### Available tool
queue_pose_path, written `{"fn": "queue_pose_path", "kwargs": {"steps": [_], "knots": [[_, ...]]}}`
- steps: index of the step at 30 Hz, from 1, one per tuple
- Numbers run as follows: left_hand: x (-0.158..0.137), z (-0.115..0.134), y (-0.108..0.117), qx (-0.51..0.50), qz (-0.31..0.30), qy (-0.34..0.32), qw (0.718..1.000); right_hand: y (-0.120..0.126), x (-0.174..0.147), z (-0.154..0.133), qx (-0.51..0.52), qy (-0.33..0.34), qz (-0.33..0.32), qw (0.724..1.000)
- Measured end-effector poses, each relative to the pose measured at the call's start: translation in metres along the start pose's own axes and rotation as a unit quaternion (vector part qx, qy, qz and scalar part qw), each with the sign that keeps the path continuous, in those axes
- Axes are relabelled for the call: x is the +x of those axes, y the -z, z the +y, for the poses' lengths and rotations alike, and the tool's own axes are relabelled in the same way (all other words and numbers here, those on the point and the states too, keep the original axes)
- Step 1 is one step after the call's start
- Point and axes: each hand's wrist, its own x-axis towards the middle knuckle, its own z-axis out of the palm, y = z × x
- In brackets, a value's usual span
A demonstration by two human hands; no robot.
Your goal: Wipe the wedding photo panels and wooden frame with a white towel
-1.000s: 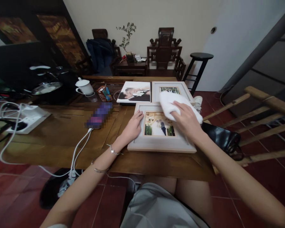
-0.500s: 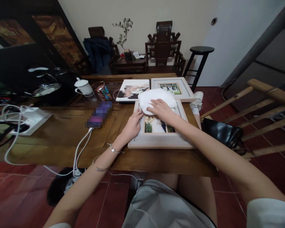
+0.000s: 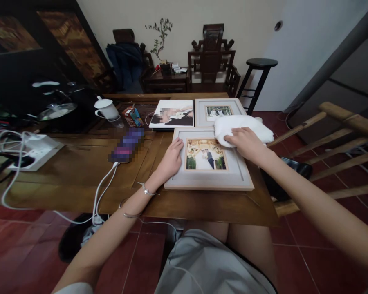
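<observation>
A pale wooden picture frame (image 3: 208,184) with a wedding photo lies flat near the front edge of the table. At its left side, my left hand (image 3: 171,157) holds the frame's edge, the fingers together over the border. My right hand (image 3: 247,143) is closed on a folded white cloth (image 3: 242,124), pressing it over the frame's upper right corner. Part of the cloth reaches past the frame's right side. Behind it lie a second picture frame (image 3: 200,112), partly covered by the cloth, and a white photo panel (image 3: 174,104).
On the wooden table (image 3: 88,183) stand a white lidded mug (image 3: 107,110), a small drink carton (image 3: 132,117) and a plugged-in phone (image 3: 127,145). A white power strip (image 3: 38,153) with cables lies at left. A wooden chair (image 3: 349,122) stands right of the table.
My right hand has slid the white cloth to the right, from the upper middle of the frame to its upper right corner, uncovering the photo. My left hand has stayed at the left edge.
</observation>
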Motion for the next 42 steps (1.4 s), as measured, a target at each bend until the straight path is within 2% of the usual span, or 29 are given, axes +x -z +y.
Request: {"fn": "queue_pose_path", "kwargs": {"steps": [7, 13, 17, 21, 26, 29, 32, 37, 42], "knots": [[0.000, 0.000, 0.000, 0.009, 0.003, -0.003, 1.000, 0.025, -0.051, -0.032, 0.043, 0.038, -0.032, 0.998], [0.000, -0.001, 0.002, 0.000, -0.007, -0.012, 1.000, 0.033, -0.094, -0.049, 0.103, 0.051, 0.002, 0.993], [0.000, 0.001, 0.004, 0.024, -0.020, -0.013, 0.999, 0.028, -0.089, -0.048, 0.103, 0.022, 0.000, 0.994], [0.000, 0.003, 0.006, 0.026, -0.022, -0.017, 0.999, 0.020, -0.062, -0.037, 0.075, -0.009, -0.031, 0.997], [0.000, 0.002, 0.006, 0.010, -0.005, -0.016, 1.000, 0.005, -0.027, -0.022, 0.052, -0.032, 0.002, 0.998], [0.000, 0.000, 0.005, 0.000, 0.005, -0.011, 1.000, 0.000, -0.020, -0.019, 0.048, -0.032, 0.011, 0.998], [0.000, -0.002, 0.005, -0.005, 0.007, -0.007, 1.000, 0.003, -0.030, -0.023, 0.060, -0.020, 0.013, 0.998], [0.001, -0.002, 0.004, -0.007, 0.008, -0.002, 1.000, 0.026, -0.075, -0.045, 0.095, 0.026, 0.001, 0.995], [0.001, 0.000, 0.003, -0.013, 0.010, 0.007, 1.000, 0.040, -0.109, -0.067, 0.105, 0.033, -0.002, 0.994]]}}
